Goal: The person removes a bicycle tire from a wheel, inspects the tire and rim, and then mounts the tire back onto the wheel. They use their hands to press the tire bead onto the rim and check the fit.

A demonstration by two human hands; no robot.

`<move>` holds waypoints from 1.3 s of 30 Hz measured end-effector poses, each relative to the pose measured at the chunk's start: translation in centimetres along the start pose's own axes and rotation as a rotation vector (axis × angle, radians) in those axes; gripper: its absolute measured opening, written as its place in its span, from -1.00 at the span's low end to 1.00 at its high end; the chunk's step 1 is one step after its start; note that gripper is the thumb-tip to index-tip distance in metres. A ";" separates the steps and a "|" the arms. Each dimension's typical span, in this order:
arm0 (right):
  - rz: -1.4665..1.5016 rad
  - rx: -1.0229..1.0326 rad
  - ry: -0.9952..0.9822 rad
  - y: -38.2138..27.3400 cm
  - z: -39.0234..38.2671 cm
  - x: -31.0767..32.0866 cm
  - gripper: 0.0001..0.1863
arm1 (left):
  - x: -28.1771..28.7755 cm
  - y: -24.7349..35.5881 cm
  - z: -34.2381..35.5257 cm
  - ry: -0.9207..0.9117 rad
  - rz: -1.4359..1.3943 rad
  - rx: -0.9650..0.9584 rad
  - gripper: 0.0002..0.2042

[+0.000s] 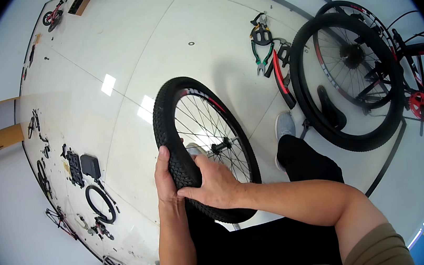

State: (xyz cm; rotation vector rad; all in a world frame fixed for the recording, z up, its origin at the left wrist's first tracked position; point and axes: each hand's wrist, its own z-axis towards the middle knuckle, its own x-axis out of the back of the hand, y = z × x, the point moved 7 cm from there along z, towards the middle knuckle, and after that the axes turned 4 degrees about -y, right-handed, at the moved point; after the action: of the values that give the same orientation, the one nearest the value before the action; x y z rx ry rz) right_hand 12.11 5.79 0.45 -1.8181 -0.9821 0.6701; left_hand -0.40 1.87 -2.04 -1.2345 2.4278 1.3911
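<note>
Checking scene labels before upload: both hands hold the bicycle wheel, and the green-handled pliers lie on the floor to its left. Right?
Not quite: in the head view the green-handled pliers lie on the floor to the right of the bicycle wheel. Left hand and right hand both hold the wheel, as stated.

Rough matt tyre (164,118), smooth glossy floor (151,44)

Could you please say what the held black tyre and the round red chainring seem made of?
The knobbly black tyre looks like matte rubber, judging by its moulded tread blocks. The round red chainring could be painted metal, given its bright colour, though plastic is possible.
</note>
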 end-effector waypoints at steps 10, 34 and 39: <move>-0.111 -0.077 -0.028 1.4 1.1 0.0 -0.22 | 1.0 0.6 0.7 -0.173 0.082 -0.028 -0.36; -0.382 -0.041 -0.350 1.8 -0.4 -2.3 -0.42 | 2.1 1.7 0.4 0.004 0.092 -0.125 -0.60; -0.502 -0.084 -0.569 0.7 0.8 -0.3 -0.45 | 1.9 1.5 -0.1 0.042 0.100 -0.160 -0.59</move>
State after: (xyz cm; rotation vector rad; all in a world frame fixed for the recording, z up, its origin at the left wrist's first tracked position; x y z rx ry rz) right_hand 11.60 5.72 -0.53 -1.3736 -1.7890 0.8474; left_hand -2.69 1.07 -1.78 -1.2002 2.4792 1.6320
